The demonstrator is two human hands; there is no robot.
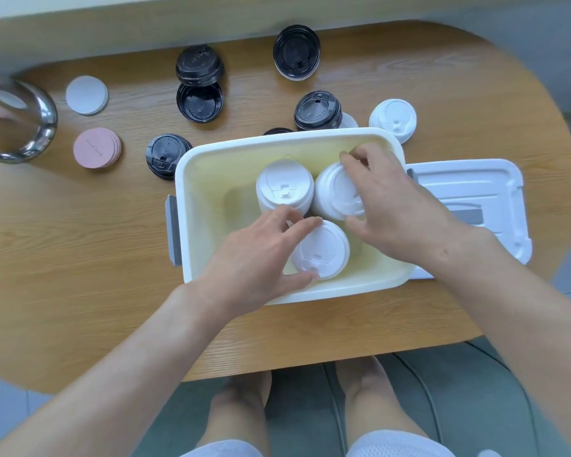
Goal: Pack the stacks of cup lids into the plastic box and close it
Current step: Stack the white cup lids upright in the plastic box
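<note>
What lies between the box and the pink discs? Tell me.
In the head view, one black lid stack stands between the pink discs and the box, right against the box's left rim.

Table: light wood w/ fine grain. Plastic box: white rim, pale yellow inside, grey handle on its left end. Box cover to the right: white w/ grey latch. Three lid stacks in the box: all white. One more white stack behind the box. Loose lid stacks on the table: black, glossy. Round coaster piles at left: one white, one pink w/ small dark script. Shorts: white mesh.
</note>
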